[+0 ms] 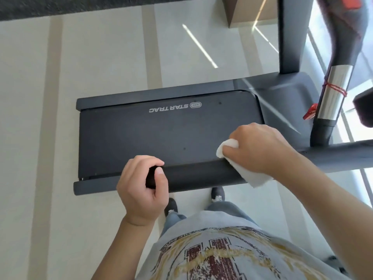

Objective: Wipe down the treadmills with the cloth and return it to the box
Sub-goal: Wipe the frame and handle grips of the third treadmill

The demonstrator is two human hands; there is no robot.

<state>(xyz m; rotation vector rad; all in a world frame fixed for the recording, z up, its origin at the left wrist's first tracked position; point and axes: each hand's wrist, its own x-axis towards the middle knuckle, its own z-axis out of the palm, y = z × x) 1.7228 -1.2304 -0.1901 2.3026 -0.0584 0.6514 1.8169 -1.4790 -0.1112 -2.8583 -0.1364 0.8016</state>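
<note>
A dark grey treadmill with a "STAR TRAC" belt lies below me. Its padded black handrail runs across the middle of the view toward the right. My left hand grips the free end of that handrail, fingers curled over it. My right hand holds a white cloth wrapped over the rail further right; the cloth hangs down under my palm.
The treadmill's upright post and a chrome-and-black handle with red cord and a red clip rise at the right. A brown cardboard box stands on the pale floor at the top. My shoes are beside the deck.
</note>
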